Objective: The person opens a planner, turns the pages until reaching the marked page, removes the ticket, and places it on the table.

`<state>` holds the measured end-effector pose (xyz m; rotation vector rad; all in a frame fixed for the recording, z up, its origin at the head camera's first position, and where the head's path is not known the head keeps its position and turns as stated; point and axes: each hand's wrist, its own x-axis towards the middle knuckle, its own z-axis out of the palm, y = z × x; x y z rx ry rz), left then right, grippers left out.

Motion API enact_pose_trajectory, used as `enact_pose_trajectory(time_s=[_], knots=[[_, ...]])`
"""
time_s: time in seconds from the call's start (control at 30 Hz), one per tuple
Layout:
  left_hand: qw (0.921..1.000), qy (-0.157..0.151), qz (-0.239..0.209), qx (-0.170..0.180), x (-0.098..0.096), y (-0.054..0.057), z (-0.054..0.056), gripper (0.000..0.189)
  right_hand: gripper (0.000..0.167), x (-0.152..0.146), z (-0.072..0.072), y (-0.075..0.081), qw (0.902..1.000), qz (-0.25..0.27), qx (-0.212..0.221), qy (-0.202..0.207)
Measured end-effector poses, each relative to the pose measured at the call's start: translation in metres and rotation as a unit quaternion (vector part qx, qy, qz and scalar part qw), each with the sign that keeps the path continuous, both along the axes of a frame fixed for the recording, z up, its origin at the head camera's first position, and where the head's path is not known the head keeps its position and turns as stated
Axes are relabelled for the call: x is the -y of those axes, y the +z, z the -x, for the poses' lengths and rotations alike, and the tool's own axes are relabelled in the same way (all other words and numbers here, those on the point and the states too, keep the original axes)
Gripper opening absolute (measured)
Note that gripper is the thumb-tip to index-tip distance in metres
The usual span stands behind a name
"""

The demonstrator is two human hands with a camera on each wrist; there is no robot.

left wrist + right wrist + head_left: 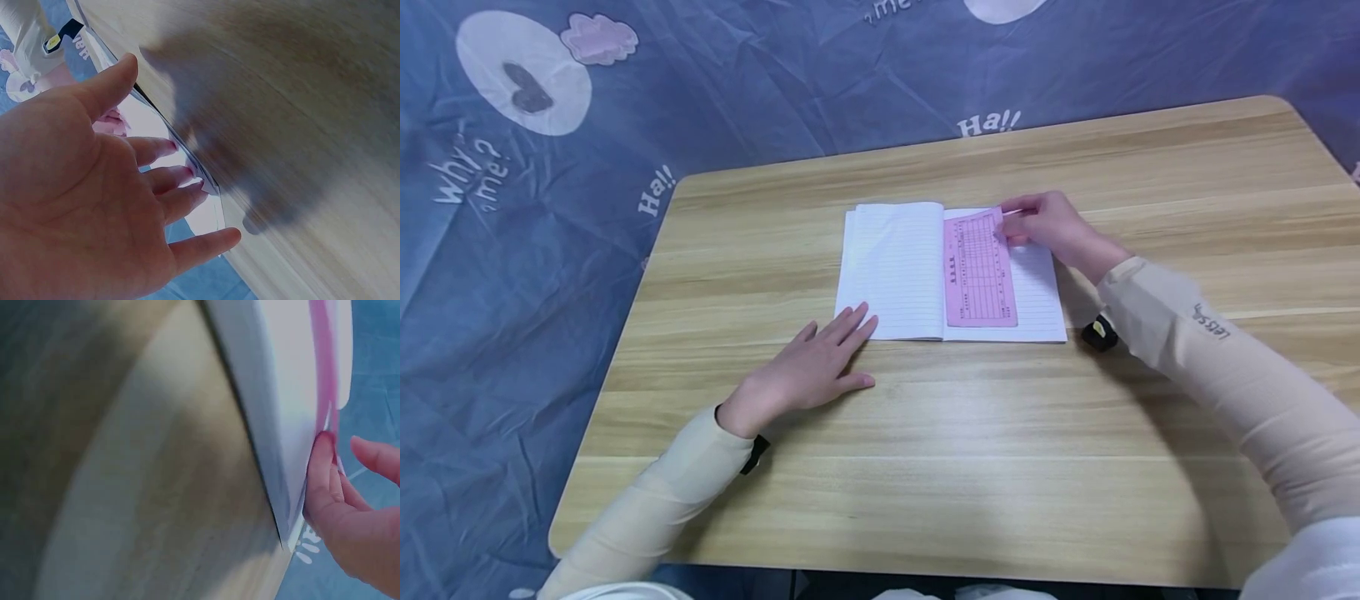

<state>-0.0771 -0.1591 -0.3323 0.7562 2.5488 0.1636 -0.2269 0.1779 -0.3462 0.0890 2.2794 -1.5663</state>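
Note:
An open notebook (891,267) with white ruled pages lies on the table. Over its right page is a pink printed form (979,275) with a ruled grid, its upper right corner slightly raised. At that corner, my right hand (1048,225) holds the form's edge between thumb and fingers. The right wrist view shows the pink form (323,356) by the bent fingers of this hand (356,519). My left hand (808,362) is spread beside the notebook's lower left corner, fingertips at the page edge. From below, the left wrist view shows its palm (81,206) and straight fingers.
The wooden table (925,467) has rounded corners. Behind it and to its left hangs a blue printed cloth (737,92). Both forearms wear beige sleeves, with a black wrist device (1099,333) under the right one.

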Motion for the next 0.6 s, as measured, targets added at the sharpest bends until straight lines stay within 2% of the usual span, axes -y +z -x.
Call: enact_pose_trajectory(time_s=[0.17, 0.33, 0.6], knots=[[1.0, -0.001, 0.002, -0.001, -0.001, 0.001, 0.0, 0.078, 0.055, 0.003, -0.001, -0.003, 0.9999, 0.007, -0.015, -0.002], [1.0, 0.0, 0.0, -0.001, -0.001, 0.002, 0.0, 0.078, 0.055, 0.0, -0.002, -0.003, 0.9996, -0.012, -0.024, -0.001], [1.0, 0.001, 0.003, 0.0, -0.001, 0.001, 0.0, 0.078, 0.06, -0.029, -0.003, 0.0, 0.9987, -0.038, -0.035, 0.004]])
